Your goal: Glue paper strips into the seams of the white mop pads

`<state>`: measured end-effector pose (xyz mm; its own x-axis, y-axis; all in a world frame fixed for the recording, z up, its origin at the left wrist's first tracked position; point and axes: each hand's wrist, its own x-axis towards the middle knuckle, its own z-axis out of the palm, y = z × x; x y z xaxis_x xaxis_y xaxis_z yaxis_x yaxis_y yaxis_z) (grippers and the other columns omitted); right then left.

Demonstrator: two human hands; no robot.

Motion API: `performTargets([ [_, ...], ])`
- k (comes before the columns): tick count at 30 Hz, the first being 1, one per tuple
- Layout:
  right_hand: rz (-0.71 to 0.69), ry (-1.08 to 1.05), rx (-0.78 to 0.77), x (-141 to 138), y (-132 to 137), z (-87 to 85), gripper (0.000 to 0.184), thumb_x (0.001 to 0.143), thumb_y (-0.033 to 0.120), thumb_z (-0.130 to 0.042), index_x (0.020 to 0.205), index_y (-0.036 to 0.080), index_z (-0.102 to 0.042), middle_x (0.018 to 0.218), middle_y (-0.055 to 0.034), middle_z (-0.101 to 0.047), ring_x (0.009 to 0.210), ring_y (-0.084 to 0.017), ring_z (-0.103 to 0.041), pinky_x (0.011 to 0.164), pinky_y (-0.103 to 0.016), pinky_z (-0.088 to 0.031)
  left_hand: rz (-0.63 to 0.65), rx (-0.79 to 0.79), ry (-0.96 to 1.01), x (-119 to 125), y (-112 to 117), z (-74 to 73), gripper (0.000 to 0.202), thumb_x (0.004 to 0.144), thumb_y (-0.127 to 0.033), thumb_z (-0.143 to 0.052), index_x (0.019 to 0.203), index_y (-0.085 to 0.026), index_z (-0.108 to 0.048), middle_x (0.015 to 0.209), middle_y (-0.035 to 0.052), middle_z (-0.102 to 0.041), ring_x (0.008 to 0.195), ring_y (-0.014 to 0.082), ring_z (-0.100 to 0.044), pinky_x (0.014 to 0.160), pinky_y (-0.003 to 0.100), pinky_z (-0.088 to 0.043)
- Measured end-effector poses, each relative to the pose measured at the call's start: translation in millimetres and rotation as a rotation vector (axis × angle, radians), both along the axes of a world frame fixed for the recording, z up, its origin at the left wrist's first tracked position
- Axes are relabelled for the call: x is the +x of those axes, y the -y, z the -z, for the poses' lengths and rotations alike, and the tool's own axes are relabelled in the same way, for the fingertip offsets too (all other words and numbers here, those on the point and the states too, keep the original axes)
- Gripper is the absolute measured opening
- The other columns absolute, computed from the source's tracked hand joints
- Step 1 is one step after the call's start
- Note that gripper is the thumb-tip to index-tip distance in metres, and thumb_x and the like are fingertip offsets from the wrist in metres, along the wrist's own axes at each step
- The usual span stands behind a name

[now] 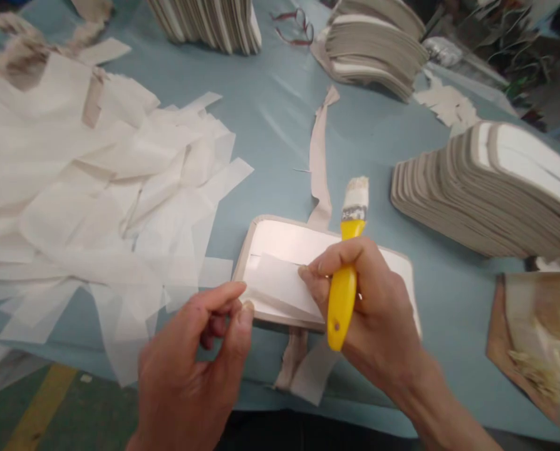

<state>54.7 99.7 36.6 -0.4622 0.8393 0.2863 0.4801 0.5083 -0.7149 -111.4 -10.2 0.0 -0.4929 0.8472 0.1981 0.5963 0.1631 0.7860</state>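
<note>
A white flat piece with a grey rim [287, 241] lies near the front edge of the blue table [270, 125]. On it lies a thin white paper strip [280, 283]. My right hand [369, 307] grips a yellow-handled brush [346, 275], bristles pointing away, while its fingertips pinch the strip's right part. My left hand [200, 369] hovers at the piece's left edge, thumb and forefinger curled close to the strip's near corner; whether they grip it I cannot tell.
A big heap of white paper strips [87, 188] covers the table's left. Stacks of grey-edged white pieces stand at the right [491, 181], back right [378, 44] and back centre [209, 22]. A glue-stained board [538, 338] lies at the front right. A long grey strip [318, 156] runs behind the piece.
</note>
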Motion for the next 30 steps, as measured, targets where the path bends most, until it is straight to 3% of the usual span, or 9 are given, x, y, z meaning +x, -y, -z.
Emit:
performTargets([
  [3,-0.037,0.093,0.053,-7,-16,5.0,0.021,0.096,0.012,-0.063,0.092,0.026,-0.048,0.067,0.0108,-0.056,0.049,-0.007,-0.048,0.049,-0.018,-0.040,-0.014,-0.010,-0.198,-15,-5,10.2,0.020,0.102,-0.038,-0.063,0.114,-0.026,-0.072,0.083,-0.0065,-0.074,0.066,0.0090,-0.065,0.070,0.019,-0.054],
  [8,-0.079,0.199,0.037,-11,-26,10.8,0.020,0.094,0.010,-0.061,0.090,0.025,-0.048,0.065,0.0106,-0.049,0.046,-0.008,-0.037,0.047,-0.022,-0.031,0.089,-0.009,-0.225,-18,-13,22.9,0.019,0.104,-0.030,-0.059,0.120,-0.023,-0.067,0.094,-0.0029,-0.073,0.082,0.0119,-0.070,0.082,0.023,-0.056],
  [13,-0.072,0.266,0.000,-12,-27,9.3,0.017,0.092,0.012,-0.059,0.091,0.025,-0.048,0.065,0.0093,-0.051,0.046,-0.009,-0.040,0.049,-0.023,-0.032,0.113,-0.013,-0.169,-18,-17,21.2,0.017,0.104,-0.029,-0.060,0.118,-0.024,-0.068,0.098,-0.0013,-0.074,0.093,0.0152,-0.073,0.086,0.026,-0.058],
  [18,-0.053,0.277,-0.014,-13,-27,7.8,0.017,0.093,0.014,-0.061,0.090,0.026,-0.048,0.062,0.0099,-0.047,0.045,-0.009,-0.036,0.051,-0.024,-0.032,0.128,-0.006,-0.083,-24,-24,16.3,0.018,0.102,-0.028,-0.062,0.117,-0.023,-0.072,0.103,-0.0007,-0.074,0.096,0.0131,-0.072,0.084,0.022,-0.055],
  [24,-0.053,0.311,0.029,-13,-28,10.3,0.015,0.094,0.015,-0.061,0.090,0.025,-0.051,0.063,0.0081,-0.051,0.047,-0.011,-0.045,0.052,-0.025,-0.033,0.231,0.036,-0.099,-26,-42,17.3,0.021,0.101,-0.022,-0.062,0.117,-0.020,-0.075,0.105,0.0022,-0.073,0.098,0.0142,-0.070,0.090,0.025,-0.055],
  [30,-0.041,0.370,0.047,-14,-27,11.6,0.012,0.093,0.016,-0.062,0.092,0.025,-0.055,0.070,0.0055,-0.059,0.056,-0.013,-0.055,0.055,-0.025,-0.034,0.258,0.010,-0.111,-24,-54,21.0,0.023,0.100,-0.026,-0.063,0.116,-0.020,-0.078,0.103,0.0049,-0.072,0.093,0.0191,-0.068,0.091,0.032,-0.057],
])
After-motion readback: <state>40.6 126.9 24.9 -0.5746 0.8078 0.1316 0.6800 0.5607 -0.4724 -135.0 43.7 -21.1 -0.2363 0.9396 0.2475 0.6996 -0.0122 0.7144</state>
